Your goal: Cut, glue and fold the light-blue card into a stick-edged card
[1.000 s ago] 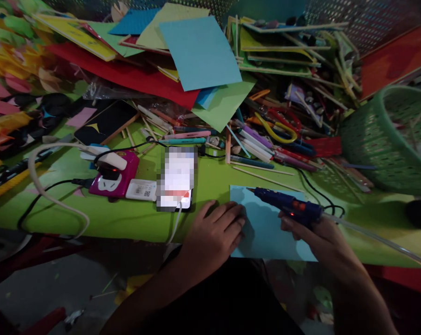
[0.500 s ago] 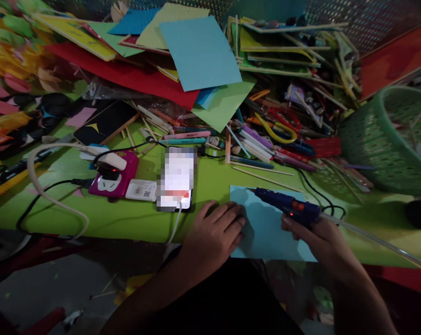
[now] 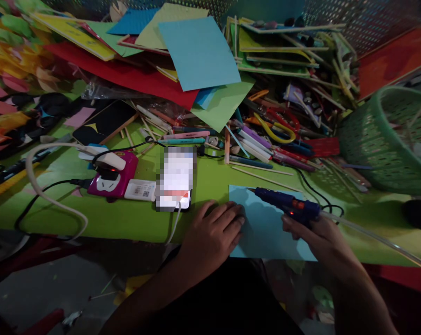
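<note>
A light blue sheet of paper [image 3: 269, 232] lies at the front edge of the green table. On its left border rests my left hand [image 3: 215, 230], palm down, its fingers lying loosely bent over the paper's edge. My right hand [image 3: 317, 237] is closed round the handle of a dark blue hot glue gun [image 3: 285, 202] with a small red light lit. The gun's nozzle points left, over the top edge of the sheet. A long clear glue stick [image 3: 377, 237] sticks out of its back end towards the lower right.
A lit phone [image 3: 177, 177] with a white cable lies left of the sheet, beside a magenta power strip [image 3: 128, 163]. Behind are pens, yellow-handled scissors [image 3: 276, 132], thin sticks and stacked coloured paper [image 3: 199, 53]. A green basket [image 3: 367, 139] stands at the right.
</note>
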`<state>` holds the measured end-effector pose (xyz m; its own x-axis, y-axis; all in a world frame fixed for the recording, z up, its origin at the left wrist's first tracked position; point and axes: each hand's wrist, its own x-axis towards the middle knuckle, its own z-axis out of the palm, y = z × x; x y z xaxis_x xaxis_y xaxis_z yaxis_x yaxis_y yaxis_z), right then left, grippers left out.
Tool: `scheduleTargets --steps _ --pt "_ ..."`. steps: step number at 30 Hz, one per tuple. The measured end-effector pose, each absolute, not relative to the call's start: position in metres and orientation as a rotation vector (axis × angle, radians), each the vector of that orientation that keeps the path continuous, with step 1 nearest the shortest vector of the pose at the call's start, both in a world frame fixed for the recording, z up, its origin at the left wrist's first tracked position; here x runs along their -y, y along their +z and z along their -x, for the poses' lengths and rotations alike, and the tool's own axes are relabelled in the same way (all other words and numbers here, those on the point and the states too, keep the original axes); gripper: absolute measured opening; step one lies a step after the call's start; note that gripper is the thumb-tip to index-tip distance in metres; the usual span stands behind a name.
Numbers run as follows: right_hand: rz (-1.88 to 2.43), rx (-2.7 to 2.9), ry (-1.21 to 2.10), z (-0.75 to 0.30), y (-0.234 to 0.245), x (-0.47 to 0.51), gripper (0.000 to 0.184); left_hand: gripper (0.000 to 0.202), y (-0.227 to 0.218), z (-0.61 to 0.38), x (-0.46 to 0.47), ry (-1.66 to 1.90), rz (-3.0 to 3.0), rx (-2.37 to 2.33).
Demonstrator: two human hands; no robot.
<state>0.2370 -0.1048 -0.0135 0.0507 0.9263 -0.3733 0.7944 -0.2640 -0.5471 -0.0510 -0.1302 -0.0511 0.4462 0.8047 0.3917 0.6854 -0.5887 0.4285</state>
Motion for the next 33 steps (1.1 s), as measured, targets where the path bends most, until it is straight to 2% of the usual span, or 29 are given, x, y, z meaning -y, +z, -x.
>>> scheduleTargets --steps 33 --pt "2.018 1.637 1.111 -0.241 -0.014 0.108 0.052 0.022 -0.052 0.051 0.13 0.82 -2.5 -1.311"
